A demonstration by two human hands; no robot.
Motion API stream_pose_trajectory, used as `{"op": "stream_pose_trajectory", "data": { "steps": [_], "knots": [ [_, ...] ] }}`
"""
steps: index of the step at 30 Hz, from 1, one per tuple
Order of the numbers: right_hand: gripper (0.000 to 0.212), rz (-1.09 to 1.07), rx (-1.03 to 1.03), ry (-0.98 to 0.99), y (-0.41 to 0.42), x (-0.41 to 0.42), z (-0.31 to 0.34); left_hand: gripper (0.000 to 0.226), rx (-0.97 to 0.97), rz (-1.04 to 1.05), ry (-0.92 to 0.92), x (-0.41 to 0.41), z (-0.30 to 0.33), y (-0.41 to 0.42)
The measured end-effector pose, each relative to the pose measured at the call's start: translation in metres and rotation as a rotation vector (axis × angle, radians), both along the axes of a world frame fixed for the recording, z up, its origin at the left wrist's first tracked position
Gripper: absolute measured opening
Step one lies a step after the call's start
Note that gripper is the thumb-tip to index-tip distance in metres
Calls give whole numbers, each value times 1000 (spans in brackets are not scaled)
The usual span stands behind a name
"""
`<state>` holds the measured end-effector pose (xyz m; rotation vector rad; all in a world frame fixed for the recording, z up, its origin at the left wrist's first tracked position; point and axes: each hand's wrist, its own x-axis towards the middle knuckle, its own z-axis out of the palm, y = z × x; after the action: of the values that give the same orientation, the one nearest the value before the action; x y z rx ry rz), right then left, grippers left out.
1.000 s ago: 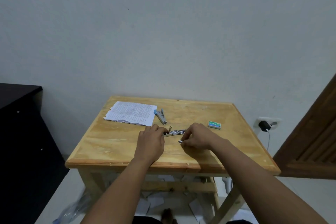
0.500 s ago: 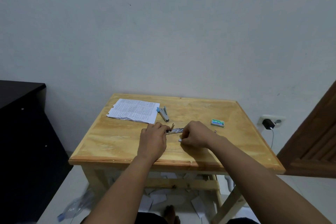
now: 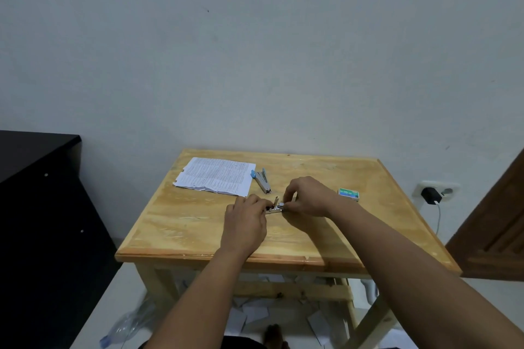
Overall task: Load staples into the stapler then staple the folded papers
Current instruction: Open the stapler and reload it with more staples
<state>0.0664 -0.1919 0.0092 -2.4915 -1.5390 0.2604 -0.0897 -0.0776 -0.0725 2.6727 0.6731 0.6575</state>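
Head view: wooden table stands against a pale wall, and both hands meet near its middle over a small metal stapler lying opened on the wood; left hand grips the stapler's left end, fingers curled round it; right hand has its fingers bent down and pinched at the stapler's right end, though whether a strip of staples sits between the fingertips is too small to tell; folded papers, printed with text, lie at the table's far left; just beside their right edge rests a second stapler with a blue end, touched by neither hand; green staple box sits to the right of the right hand, near the wrist; charger is plugged into a wall socket beyond the table's right edge; plastic bottle lies on the floor at lower left, and scraps of paper are scattered under the table.
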Motion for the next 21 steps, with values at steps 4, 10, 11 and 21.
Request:
{"op": "stream_pose_trajectory", "data": {
  "steps": [4,10,11,21],
  "knots": [
    [20,37,-63,5,3,5,1,33,6,-4,-4,1,-1,2],
    [20,57,-79,-8,7,9,1,33,6,-7,-9,1,-2,2],
    [20,64,-78,-9,7,9,2,33,6,-7,-7,1,-1,2],
    [20,95,-58,-13,11,10,-3,34,3,-1,4,1,0,1]
  ]
}}
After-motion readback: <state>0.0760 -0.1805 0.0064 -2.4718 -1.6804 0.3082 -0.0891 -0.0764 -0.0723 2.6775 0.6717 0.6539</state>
